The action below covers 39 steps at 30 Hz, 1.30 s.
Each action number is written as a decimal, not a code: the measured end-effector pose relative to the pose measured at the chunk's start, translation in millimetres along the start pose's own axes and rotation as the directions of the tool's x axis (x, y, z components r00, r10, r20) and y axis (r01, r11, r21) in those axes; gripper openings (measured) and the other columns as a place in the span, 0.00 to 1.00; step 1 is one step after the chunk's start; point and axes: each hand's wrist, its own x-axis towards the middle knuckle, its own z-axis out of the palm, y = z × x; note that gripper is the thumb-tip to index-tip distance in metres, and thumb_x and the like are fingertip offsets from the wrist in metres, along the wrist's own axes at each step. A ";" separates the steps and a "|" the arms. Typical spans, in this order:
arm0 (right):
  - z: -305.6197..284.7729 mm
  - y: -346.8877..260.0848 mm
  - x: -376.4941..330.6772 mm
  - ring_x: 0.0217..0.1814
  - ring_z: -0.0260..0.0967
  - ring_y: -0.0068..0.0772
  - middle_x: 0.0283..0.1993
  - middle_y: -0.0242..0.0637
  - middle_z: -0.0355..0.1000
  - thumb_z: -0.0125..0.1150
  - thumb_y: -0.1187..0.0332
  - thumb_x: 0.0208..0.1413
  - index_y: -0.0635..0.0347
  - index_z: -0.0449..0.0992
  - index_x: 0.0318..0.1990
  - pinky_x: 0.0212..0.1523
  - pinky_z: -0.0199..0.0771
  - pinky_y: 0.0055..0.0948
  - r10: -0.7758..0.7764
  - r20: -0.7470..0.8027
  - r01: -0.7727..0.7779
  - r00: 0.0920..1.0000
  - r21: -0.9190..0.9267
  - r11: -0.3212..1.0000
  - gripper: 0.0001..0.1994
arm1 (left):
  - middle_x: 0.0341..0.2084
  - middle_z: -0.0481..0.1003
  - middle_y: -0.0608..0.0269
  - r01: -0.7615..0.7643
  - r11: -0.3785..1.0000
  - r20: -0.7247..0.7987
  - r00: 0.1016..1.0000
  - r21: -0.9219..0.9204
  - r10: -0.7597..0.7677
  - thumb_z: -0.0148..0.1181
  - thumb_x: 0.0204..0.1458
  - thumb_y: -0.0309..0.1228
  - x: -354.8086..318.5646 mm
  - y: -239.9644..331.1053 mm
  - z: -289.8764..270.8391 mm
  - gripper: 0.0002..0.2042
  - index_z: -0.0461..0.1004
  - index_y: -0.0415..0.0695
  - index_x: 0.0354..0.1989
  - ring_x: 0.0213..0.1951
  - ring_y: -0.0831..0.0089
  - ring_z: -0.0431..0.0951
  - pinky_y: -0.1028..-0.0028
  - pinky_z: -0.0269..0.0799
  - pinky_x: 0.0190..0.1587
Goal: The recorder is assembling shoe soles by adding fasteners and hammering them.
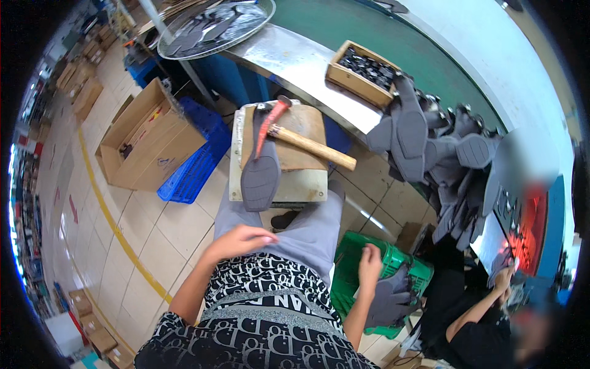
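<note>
Bare tiled floor (178, 227) lies open left of the work block (279, 178), while the green crate (369, 258) and stacked grey soles (430, 154) crowd the right side.

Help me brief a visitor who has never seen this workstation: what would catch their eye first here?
Probably the hammer with its wooden handle, lying across the small work block straight ahead, beside a grey shoe sole that overhangs the block's near edge. Next, the heap of grey soles spilling off the metal bench to the right. Nearer, the right hand reaches over more soles in a green crate, while the left hand rests on the lap.
</note>
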 end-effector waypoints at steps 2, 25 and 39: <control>39.5 38.0 17.6 0.40 0.75 0.55 0.36 0.52 0.76 0.53 0.65 0.58 0.66 0.73 0.45 0.42 0.74 0.44 0.050 0.299 0.004 0.953 -0.174 0.985 0.14 | 0.36 0.80 0.59 0.085 0.870 -0.255 0.938 -0.486 -0.234 0.48 0.61 0.39 -35.9 -44.7 -27.7 0.17 0.75 0.38 0.47 0.42 0.74 0.78 0.73 0.72 0.45; 132.5 100.7 29.6 0.36 0.75 0.34 0.36 0.43 0.76 0.54 0.64 0.58 0.72 0.74 0.42 0.36 0.76 0.33 0.670 0.538 -0.672 0.512 -0.236 0.702 0.16 | 0.36 0.77 0.49 0.695 0.717 -0.480 0.616 -0.041 -0.624 0.51 0.55 0.35 -15.4 -202.9 -15.6 0.15 0.74 0.37 0.43 0.40 0.54 0.77 0.62 0.72 0.44; 119.6 152.0 59.4 0.39 0.70 0.26 0.38 0.41 0.75 0.50 0.63 0.62 0.70 0.74 0.43 0.43 0.70 0.26 0.296 0.311 -0.367 0.903 0.199 0.909 0.16 | 0.36 0.76 0.44 0.677 0.709 -0.557 0.673 0.197 -0.487 0.51 0.55 0.34 -105.2 -315.9 6.9 0.13 0.74 0.37 0.42 0.40 0.48 0.76 0.59 0.72 0.43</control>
